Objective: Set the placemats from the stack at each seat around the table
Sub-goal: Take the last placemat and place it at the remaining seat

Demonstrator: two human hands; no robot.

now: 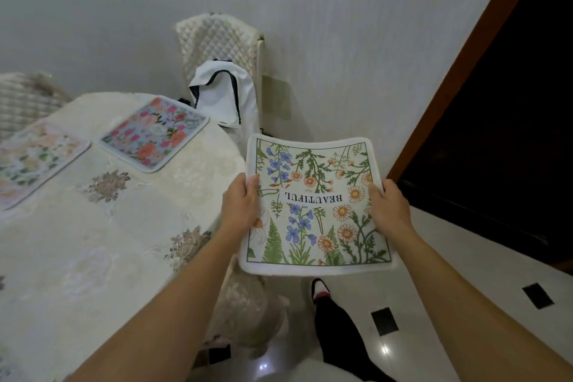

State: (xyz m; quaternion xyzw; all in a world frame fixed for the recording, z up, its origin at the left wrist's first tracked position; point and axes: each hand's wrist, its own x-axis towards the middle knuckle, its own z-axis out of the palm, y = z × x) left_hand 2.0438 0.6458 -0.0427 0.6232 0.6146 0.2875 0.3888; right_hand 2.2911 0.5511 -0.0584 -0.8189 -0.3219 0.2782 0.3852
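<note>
I hold a white placemat [316, 205] printed with blue and orange flowers and the word BEAUTIFUL, level in the air just off the table's right edge. My left hand [243, 206] grips its left edge and my right hand [387, 206] grips its right edge. Two placemats lie flat on the cream tablecloth [102, 245]: a blue one with red and pink roses [155, 133] at the far side, and a pale pastel floral one [34, 161] at the far left. No stack is in view.
A quilted cream chair [217, 43] with a white bag [223, 99] on it stands at the table's far corner against the wall. Another quilted chair back [21, 96] shows at far left. A dark doorway [496, 133] is on the right. My leg and shoe [321, 290] stand on the glossy tiled floor.
</note>
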